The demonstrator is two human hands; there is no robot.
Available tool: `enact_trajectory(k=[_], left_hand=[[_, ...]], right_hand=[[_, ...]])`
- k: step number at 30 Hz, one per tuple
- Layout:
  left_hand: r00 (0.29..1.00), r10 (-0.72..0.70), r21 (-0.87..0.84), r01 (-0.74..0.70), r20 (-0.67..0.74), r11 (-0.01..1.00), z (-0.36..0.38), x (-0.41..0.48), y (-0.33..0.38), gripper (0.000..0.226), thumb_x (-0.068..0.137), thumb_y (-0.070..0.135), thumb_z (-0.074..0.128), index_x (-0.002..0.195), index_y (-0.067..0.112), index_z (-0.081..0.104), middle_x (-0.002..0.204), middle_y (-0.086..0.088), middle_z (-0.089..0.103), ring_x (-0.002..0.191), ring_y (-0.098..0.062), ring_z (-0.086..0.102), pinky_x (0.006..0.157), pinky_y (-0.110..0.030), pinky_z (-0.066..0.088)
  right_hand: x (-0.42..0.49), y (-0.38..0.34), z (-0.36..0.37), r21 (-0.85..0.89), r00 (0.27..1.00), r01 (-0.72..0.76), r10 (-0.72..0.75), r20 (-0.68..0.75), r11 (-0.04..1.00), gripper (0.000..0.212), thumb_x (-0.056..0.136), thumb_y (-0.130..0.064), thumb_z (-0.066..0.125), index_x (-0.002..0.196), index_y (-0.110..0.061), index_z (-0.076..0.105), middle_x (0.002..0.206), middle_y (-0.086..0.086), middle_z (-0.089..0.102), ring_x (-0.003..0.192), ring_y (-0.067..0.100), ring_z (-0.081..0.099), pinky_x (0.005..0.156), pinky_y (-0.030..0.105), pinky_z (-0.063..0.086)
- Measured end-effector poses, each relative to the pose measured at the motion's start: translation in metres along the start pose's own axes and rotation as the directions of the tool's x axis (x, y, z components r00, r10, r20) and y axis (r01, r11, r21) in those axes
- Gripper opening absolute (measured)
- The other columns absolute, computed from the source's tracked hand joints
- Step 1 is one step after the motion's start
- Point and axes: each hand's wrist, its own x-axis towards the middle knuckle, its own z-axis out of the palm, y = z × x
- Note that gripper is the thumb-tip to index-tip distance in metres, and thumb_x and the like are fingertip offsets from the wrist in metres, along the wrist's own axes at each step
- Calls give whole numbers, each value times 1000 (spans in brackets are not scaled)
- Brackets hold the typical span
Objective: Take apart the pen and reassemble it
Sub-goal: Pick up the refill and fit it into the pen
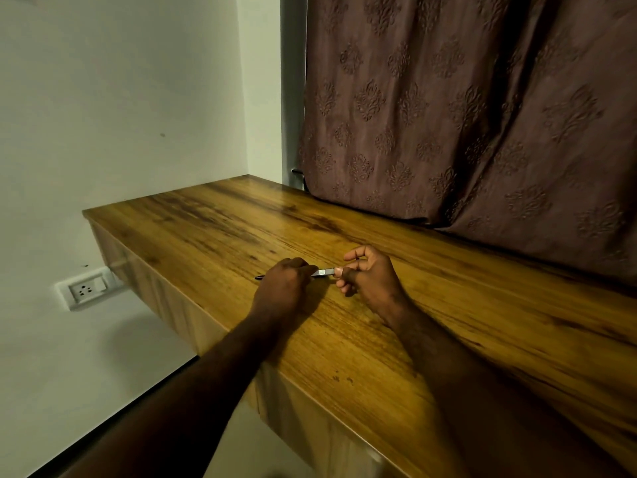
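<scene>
Honey-brown wood-grain desk top point(213, 229) fills lower view, set against pale plain wall point(120, 98). Mauve-brown embossed fabric curtain point(465, 115) at 1 o'clock, hem resting on desk rear. White wall socket plate point(86, 288) at 9 o'clock, below desk level. Slim dark pen with silver band point(324, 272) level at centre over desk; contact with desk not discernible. Left hand point(282, 288) curled round barrel, hiding most of it; tip protrudes at 9 o'clock. Right hand point(368, 277) pinches 3 o'clock end between thumb and fingers.
</scene>
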Motion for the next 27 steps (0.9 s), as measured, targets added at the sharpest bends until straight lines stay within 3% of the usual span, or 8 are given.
enact_trajectory(k=[6,9,12,16,19,22,25,27], left_hand=[[989,-143,-67,140,-35,988,-6,-1,2,36,89,34,46,102,11,71,86,-10,66,80,-28,62,66,-38,50],[956,-288,-116,279,-64,953,-9,2,-3,23,90,16,58,108,10,71,96,-11,66,84,-28,63,69,-34,48],[934,-351,-114,342,-67,933,-21,8,-29,16,81,28,73,92,16,74,89,-4,60,72,-21,60,61,-28,46],[895,-378,130,356,237,925,-41,30,-75,16,85,20,66,95,12,75,90,-14,68,83,-26,64,64,-23,35],[794,-473,215,422,381,881,-42,41,-89,16,86,28,66,89,15,75,78,-2,70,64,-12,59,49,-16,31],[751,-502,103,511,429,853,-31,50,-96,17,87,27,67,95,13,73,74,4,68,56,1,50,40,-5,35],[779,-490,-86,561,391,824,-22,48,-92,34,89,21,66,121,10,63,107,-9,69,72,-7,57,47,-2,39],[736,-588,-258,672,337,694,-20,41,-88,48,88,26,67,132,11,54,106,-10,66,77,-13,61,56,-7,46]], right_hand=[[2,7,3,-49,986,73,-80,-149,996,10,91,-12,63,81,-15,61,73,5,67,48,10,53,42,21,40],[1,9,0,-234,958,119,-173,-229,965,13,91,-18,64,78,-15,65,67,-3,62,54,5,52,51,19,41],[1,10,1,-353,949,114,-207,-237,929,13,91,-20,65,82,-11,68,69,-8,61,62,-1,52,53,10,37],[5,11,5,-422,958,130,-223,-179,897,12,90,-19,66,83,-10,71,76,-5,66,71,6,58,59,11,39],[8,15,5,-496,958,92,-213,-193,864,13,90,-20,65,85,-13,74,85,-2,73,76,9,63,63,19,42],[10,18,4,-577,947,14,-196,-255,816,14,90,-23,63,83,-18,74,87,-6,73,79,12,65,66,21,42],[8,16,4,-591,947,-20,-175,-271,807,22,91,-30,61,77,-17,71,73,-11,66,68,12,61,58,22,39],[6,13,2,-586,937,-48,-166,-306,809,35,92,-36,57,68,-13,66,59,-6,60,55,14,55,52,24,37]])
